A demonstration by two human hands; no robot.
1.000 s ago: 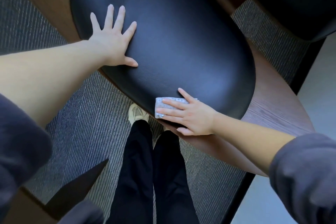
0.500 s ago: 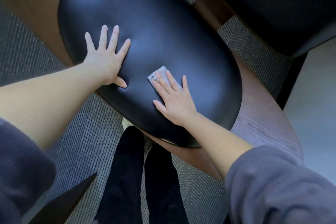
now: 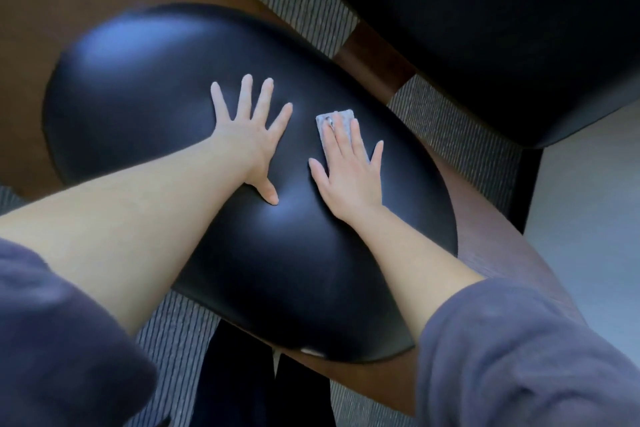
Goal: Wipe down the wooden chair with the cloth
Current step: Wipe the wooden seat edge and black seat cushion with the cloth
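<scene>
The chair's black padded seat fills the middle of the view, set on a brown wooden frame. My left hand lies flat on the seat's centre with fingers spread. Just to its right, my right hand presses a small grey cloth flat against the seat with straight fingers. Only the cloth's far end shows beyond my fingertips.
A second black upholstered chair stands at the upper right, close to the seat. Striped grey carpet covers the floor, with pale floor at the right. My dark trouser legs stand below the seat's near edge.
My right hand slid the cloth from the seat's near edge up across the cushion toward the far side. The left hand stayed flat on the seat, and the camera moved closer over the chair.
</scene>
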